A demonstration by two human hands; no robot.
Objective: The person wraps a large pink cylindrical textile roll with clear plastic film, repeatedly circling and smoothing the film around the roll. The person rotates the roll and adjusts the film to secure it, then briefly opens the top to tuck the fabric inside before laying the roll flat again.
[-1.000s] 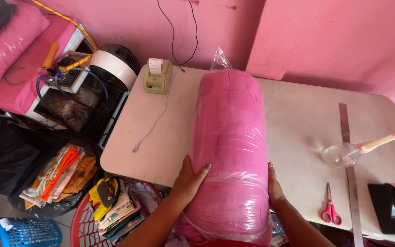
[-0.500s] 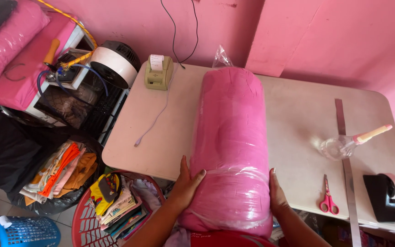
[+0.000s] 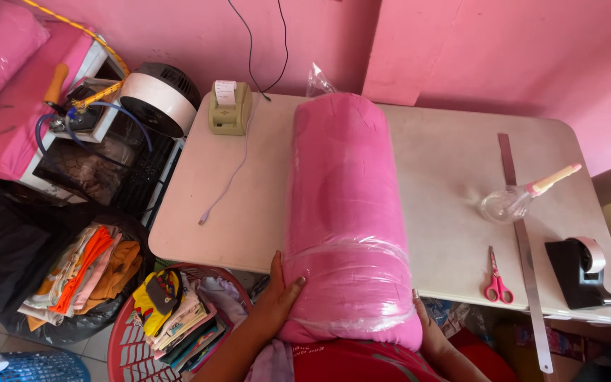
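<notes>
While I look down at the white table [image 3: 433,177], a long pink roll of fabric [image 3: 344,212] wrapped in clear plastic lies lengthwise across it, its far end near the pink wall [image 3: 461,49] and its near end hanging past the table's front edge toward my body. My left hand [image 3: 281,293] is spread flat against the left side of that near end, fingers pointing up along the plastic, thumb apart. My right hand [image 3: 424,322] presses the right side of the same end; only its edge shows past the bundle, and I cannot tell how its fingers lie. Neither hand pinches anything; both simply push inward on the roll from opposite sides.

At the table's far left corner stands a small beige label printer [image 3: 230,107], its thin cable trailing down the tabletop. Right of the roll lies a long metal ruler [image 3: 525,247], running from the back of the table past the front edge. A clear glass flask with a wooden handle [image 3: 521,198] lies tipped across it. Pink-handled scissors [image 3: 496,279] lie just left of the ruler near the front edge, and a black tape dispenser [image 3: 583,272] sits at the right front corner. Left of the table stands a white round fan [image 3: 157,102]; below it a red basket [image 3: 171,318] holds folded cloth.
</notes>
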